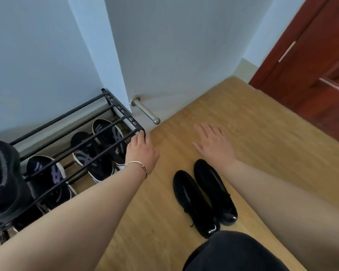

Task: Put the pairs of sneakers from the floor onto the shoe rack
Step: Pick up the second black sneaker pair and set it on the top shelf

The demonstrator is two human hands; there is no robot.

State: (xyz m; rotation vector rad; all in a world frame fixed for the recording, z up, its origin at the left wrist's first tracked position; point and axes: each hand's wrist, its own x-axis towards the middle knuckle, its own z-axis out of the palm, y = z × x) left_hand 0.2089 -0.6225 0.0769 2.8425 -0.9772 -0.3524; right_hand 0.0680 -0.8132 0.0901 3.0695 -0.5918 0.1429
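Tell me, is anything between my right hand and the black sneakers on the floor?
Nothing visible is. The right hand hovers open over bare wooden floor just beyond the toes of the black sneakers, with only floor between them. The left hand is off to the side, at the corner of the shoe rack.
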